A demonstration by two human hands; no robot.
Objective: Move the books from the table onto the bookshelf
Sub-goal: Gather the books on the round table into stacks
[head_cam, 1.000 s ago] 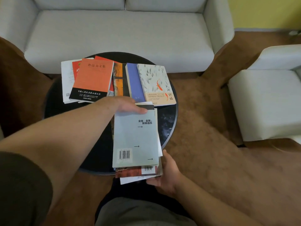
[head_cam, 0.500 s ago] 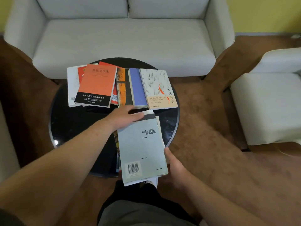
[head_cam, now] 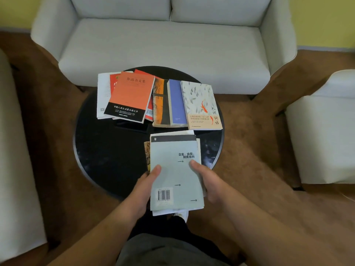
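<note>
Stack [head_cam: 172, 156]: probably feeling heavy and slippery; needing support underneath;
Left hand [head_cam: 147, 187]: gripping its left edge;
Right hand [head_cam: 208, 181]: clasping its right edge

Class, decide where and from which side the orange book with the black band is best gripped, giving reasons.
Probably pinch the orange book at its near, black-banded edge, from the person's side: it lies flat atop the left pile, uncovered.
</note>
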